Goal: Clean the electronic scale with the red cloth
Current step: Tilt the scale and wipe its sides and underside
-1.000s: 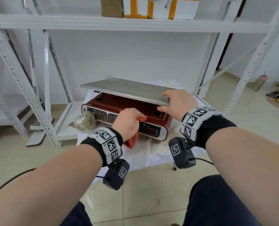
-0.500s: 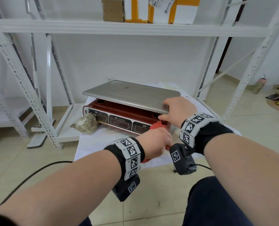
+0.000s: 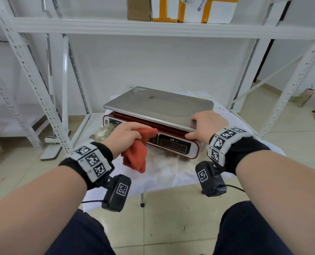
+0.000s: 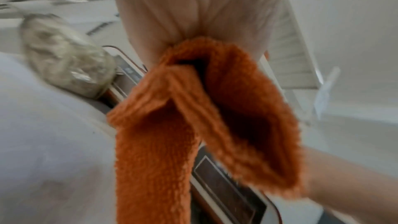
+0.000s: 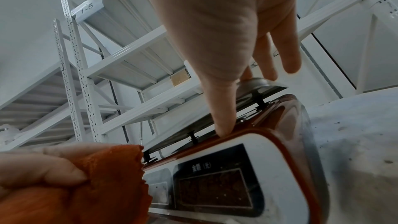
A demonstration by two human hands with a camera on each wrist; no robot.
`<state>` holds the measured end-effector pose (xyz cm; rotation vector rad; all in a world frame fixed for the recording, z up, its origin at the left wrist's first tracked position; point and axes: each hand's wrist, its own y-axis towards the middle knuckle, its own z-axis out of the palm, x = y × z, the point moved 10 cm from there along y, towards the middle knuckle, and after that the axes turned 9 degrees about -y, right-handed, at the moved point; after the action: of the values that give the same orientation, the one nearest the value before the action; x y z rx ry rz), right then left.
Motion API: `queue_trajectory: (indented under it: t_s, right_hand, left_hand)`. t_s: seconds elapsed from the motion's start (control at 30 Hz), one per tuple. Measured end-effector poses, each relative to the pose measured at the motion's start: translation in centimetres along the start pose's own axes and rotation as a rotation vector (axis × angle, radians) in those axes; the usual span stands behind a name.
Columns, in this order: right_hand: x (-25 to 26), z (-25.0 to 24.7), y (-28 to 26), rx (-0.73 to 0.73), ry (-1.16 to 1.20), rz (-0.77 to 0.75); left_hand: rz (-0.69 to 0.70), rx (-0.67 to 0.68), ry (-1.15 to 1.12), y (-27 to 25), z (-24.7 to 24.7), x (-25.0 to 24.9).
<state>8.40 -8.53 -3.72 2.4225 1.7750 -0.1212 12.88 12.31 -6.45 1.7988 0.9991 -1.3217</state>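
Observation:
The electronic scale [image 3: 178,146] has a red body, a white display panel and a steel platter [image 3: 158,105]. It stands on a low table under a white sheet [image 3: 171,179]. My left hand [image 3: 134,132] grips the bunched red cloth [image 3: 136,157] against the middle of the display front, and the cloth's tail hangs down. In the left wrist view the red cloth [image 4: 193,108] droops from the left hand [image 4: 193,6]. My right hand [image 3: 204,126] holds the platter's front right corner. Its fingers lie on top of the platter [image 5: 258,84] and its thumb [image 5: 221,125] touches the red rim.
A clear bag of greyish stuff [image 3: 105,132] lies against the scale's left end. White metal shelving uprights [image 3: 42,100] flank the table. Cardboard boxes [image 3: 171,8] sit on the shelf above. Tiled floor lies in front of my knees.
The platter, tilted up a second ago, now lies down on the scale body. My left hand drew the cloth out from under it and wiped along the display front.

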Motion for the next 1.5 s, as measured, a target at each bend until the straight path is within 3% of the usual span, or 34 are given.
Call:
queue_trajectory:
  t_s: [0.17,0.3,0.4,0.57,0.63,0.73,0.87,1.07,1.2,1.3,1.4,1.5]
  right_hand:
    - [2.2,-1.6,0.2,-0.044,-0.001,-0.016]
    - [6.6,-4.3,0.1,-0.178,0.176,-0.127]
    - [10.9,-3.5,0.1,-0.075,0.348,-0.240]
    - [16.4,1.2,-1.6,0.459,0.764,-0.200]
    - [18.3,2.1,-2.4,0.582,0.822,-0.251]
    - [20.3,2.3,-2.2,0.590,0.913,-0.295]
    - [21.8,2.3,-1.6,0.552,0.912,-0.343]
    - [21.3,0.2,-0.2,0.380,1.250,-0.262]
    - [20.9,-0.1,0.1,0.364,1.323,-0.219]
    - [21.1,0.7,0.1,0.422,1.329,-0.202]
    - [22.2,1.4,-0.5,0.558,1.372,-0.257]
    - [22.6,1.3,-0.7,0.579,1.349,-0.332]
  left_hand:
    - [-0.232,-0.110,-0.447,-0.6,-2.8,3.5]
    - [-0.254,-0.083,-0.716,-0.7,-3.7,4.2]
    - [-0.238,-0.085,-0.839,-1.1,-4.7,4.4]
    - [-0.184,-0.219,-0.879,-2.3,-7.6,4.3]
    - [-0.191,-0.285,-0.879,-2.9,-8.7,4.8]
    - [-0.214,-0.356,-0.884,-3.6,-9.7,5.5]
    - [-0.234,-0.336,-0.924,-4.2,-10.3,6.1]
    - [-0.265,-0.249,-1.019,-4.6,-10.1,6.7]
    - [-0.285,-0.243,-1.044,-4.7,-9.9,6.7]
    - [-0.281,-0.232,-1.064,-4.6,-9.7,6.3]
    - [-0.265,-0.213,-1.118,-4.6,-9.6,5.6]
    - [-0.275,-0.171,-1.145,-4.7,-9.7,5.4]
